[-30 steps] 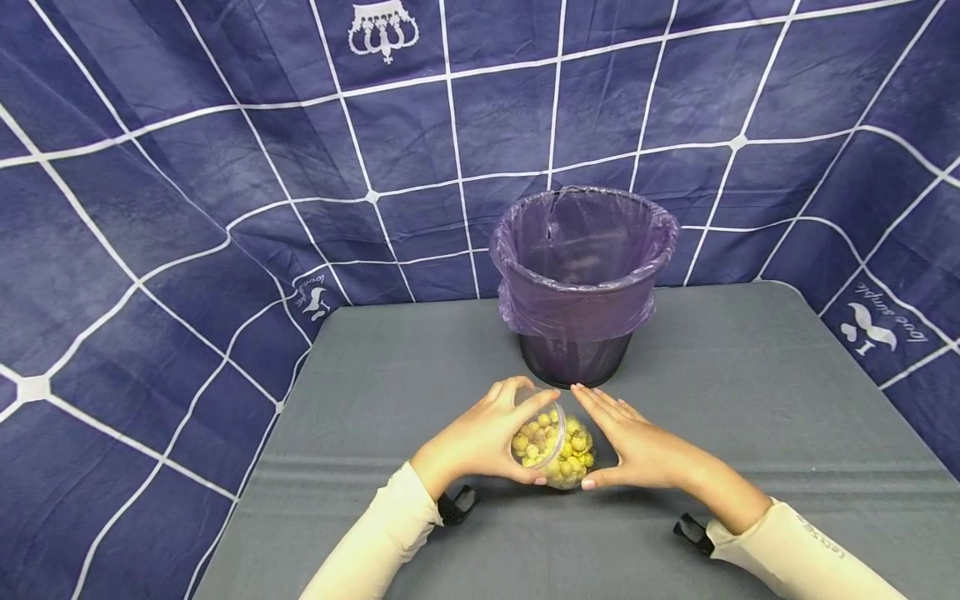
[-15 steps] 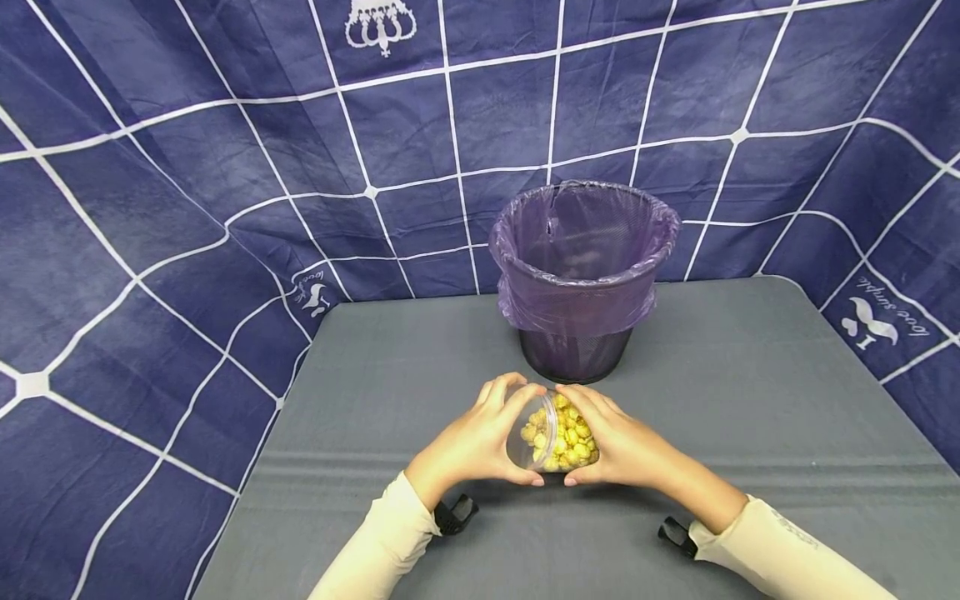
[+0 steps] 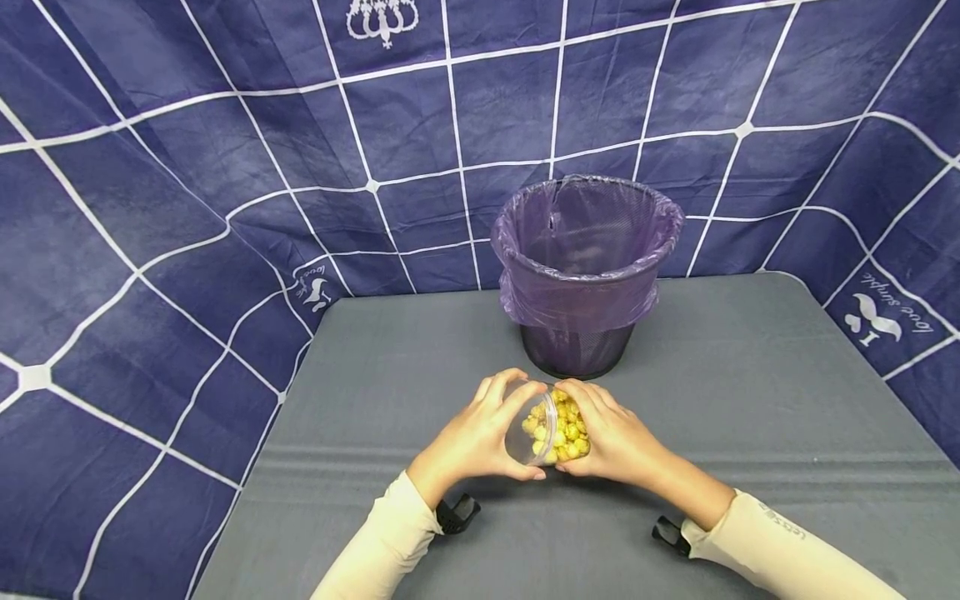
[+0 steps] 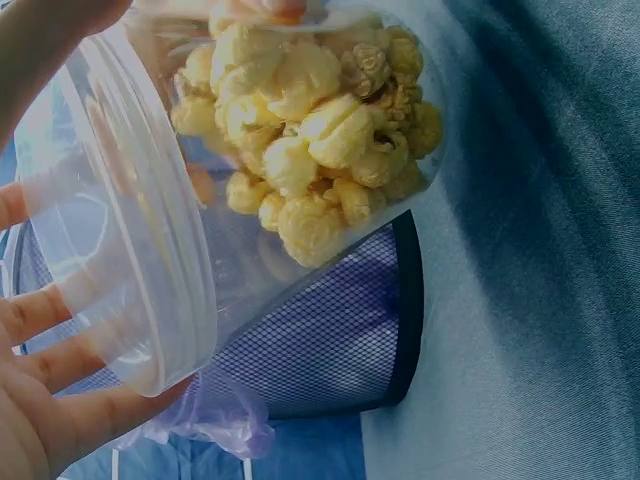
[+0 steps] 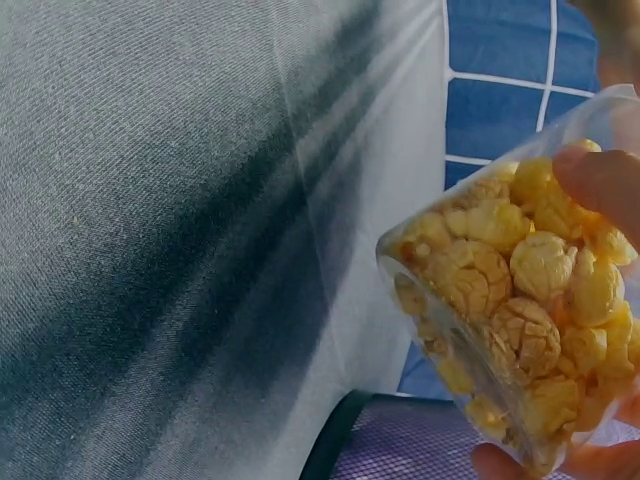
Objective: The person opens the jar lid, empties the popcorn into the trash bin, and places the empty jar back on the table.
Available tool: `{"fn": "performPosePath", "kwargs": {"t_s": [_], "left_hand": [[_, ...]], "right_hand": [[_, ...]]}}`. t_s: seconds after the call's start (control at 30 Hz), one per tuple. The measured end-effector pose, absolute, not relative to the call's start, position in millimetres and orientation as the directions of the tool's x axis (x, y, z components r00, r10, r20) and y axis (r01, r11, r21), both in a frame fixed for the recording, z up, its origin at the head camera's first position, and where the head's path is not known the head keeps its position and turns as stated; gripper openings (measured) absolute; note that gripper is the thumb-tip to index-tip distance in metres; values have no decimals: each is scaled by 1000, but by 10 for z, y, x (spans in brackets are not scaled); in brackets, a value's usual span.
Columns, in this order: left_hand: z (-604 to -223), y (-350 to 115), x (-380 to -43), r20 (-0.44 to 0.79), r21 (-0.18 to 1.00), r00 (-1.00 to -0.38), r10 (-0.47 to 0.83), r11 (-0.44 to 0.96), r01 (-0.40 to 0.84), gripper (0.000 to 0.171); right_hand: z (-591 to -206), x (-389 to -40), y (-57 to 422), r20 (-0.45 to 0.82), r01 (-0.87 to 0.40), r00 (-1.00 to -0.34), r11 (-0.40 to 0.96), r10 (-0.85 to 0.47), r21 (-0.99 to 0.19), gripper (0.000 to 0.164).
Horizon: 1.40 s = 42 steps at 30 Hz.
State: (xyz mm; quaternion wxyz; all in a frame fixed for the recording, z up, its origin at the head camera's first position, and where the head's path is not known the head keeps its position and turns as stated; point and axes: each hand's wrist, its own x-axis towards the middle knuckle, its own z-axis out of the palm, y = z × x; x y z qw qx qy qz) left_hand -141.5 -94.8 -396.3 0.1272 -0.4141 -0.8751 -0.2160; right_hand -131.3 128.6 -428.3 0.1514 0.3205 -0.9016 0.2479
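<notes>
A: What are we holding?
B: Clear jar [image 4: 245, 270] of popcorn [image 3: 572, 433], tipped on its side between left hand [image 3: 480, 435] and right hand [image 3: 621, 437]. Lid end faces left.
A: Our grip?
B: Left curls thumb and fingers round the clear lid [image 4: 140, 240]. Right clasps the jar body, thumb on the near side, fingers on the far side.
A: Where's that on the worktop [image 3: 390, 358]?
B: Just in front of the black mesh bin [image 3: 573, 354]. We can't tell if the jar touches the grey surface.
A: Bin?
B: Upright, purple liner [image 3: 581, 307] folded over its rim. Behind it we see a blue curtain [image 3: 408, 125] with white grid lines.
</notes>
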Motion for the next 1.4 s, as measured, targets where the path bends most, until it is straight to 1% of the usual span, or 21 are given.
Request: {"fn": "performPosePath", "kwargs": {"t_s": [0.13, 0.23, 0.37, 0.47, 0.53, 0.67, 0.73, 0.83, 0.93, 1.03, 1.1, 1.17, 1.27, 1.33, 1.4], "left_hand": [[-3965, -950, -1410, 432, 251, -616, 658, 569, 783, 95], [-3973, -943, -1404, 454, 236, -610, 649, 573, 785, 94], [-3983, -926, -1392, 480, 242, -627, 613, 595, 767, 95], [-3992, -904, -1378, 482, 284, -681, 551, 637, 717, 96], [-3989, -884, -1362, 469, 331, -734, 491, 673, 661, 97], [-3947, -827, -1309, 388, 436, -853, 349, 746, 503, 95], [-3920, -799, -1289, 335, 486, -901, 276, 768, 416, 93], [-3878, -774, -1276, 255, 538, -943, 214, 779, 322, 93], [-3834, -788, -1275, 178, 556, -956, 231, 779, 292, 100], [-3803, -835, -1279, 128, 552, -940, 316, 765, 332, 109], [-3797, -890, -1289, 135, 535, -905, 404, 739, 410, 112], [-3797, -946, -1315, 176, 498, -840, 512, 690, 525, 112], [-3786, -1015, -1363, 245, 409, -713, 656, 597, 690, 110], [-3774, -1038, -1391, 272, 355, -647, 712, 551, 755, 105], [-3765, -1045, -1405, 291, 325, -610, 737, 523, 788, 100]], "right_hand": [[-4275, -1316, 1273, 456, -656, -742, 673, -492, -341, 96], [-4268, -1315, 1271, 452, -649, -748, 676, -486, -349, 95], [-4253, -1319, 1267, 441, -638, -759, 683, -479, -356, 93], [-4244, -1333, 1256, 458, -640, -753, 689, -472, -342, 92], [-4246, -1345, 1242, 483, -645, -742, 691, -465, -326, 92], [-4264, -1355, 1200, 549, -657, -707, 702, -446, -276, 89], [-4276, -1353, 1180, 572, -655, -694, 714, -437, -249, 89], [-4285, -1346, 1162, 587, -647, -688, 726, -426, -232, 91], [-4289, -1343, 1159, 578, -641, -699, 727, -421, -245, 90], [-4291, -1338, 1182, 554, -634, -723, 716, -413, -293, 91], [-4284, -1334, 1200, 539, -629, -736, 708, -410, -321, 93], [-4274, -1331, 1221, 526, -628, -745, 698, -410, -344, 95], [-4255, -1328, 1244, 520, -638, -741, 687, -424, -349, 96], [-4254, -1324, 1253, 515, -644, -738, 682, -436, -346, 96], [-4257, -1312, 1254, 512, -650, -735, 676, -445, -347, 95]]}}
